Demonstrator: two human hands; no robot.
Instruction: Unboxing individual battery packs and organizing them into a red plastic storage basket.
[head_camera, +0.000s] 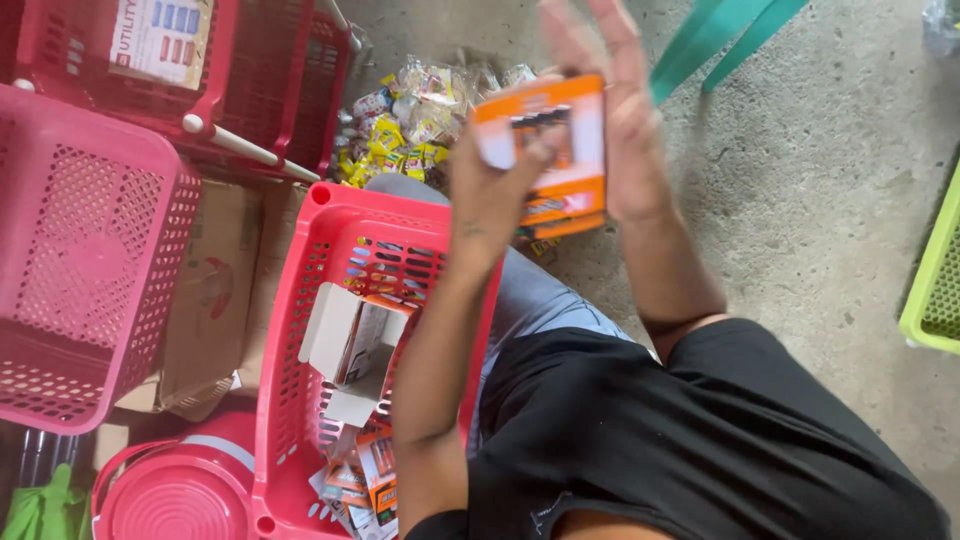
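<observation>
both your hands are up in front of you, holding one orange and white card pack (545, 150) between them, raised over the concrete floor (800, 200). left hand (490, 190) is wrapped on the pack's left edge, thumb across the front, fingers behind, so it's gripping. right hand (620, 120) sits behind and along the right side with fingers stretched nearly straight; palm looks pressed to the pack but motion blur is heavy, so i can't tell whether it's a real grip or just support.

progress, judging from how things lie: the red basket (300, 330) against your left knee already holds a white open box (345, 345) in the middle and a few similar orange packs (375, 475) at its near end, so some of this stock is in. it's far from full. a heap of small yellow and clear packets (420, 120) is on the floor beyond the basket's far end, not in any basket. so sorting looks partly done, with that heap and the pack in hand outstanding.

around you: empty pink basket (90, 250) at the left, another red basket (250, 70) past it, flat cardboard (215, 290) under them, a red round lid (180, 500) at the near left, a green basket (935, 290) at the right edge.
</observation>
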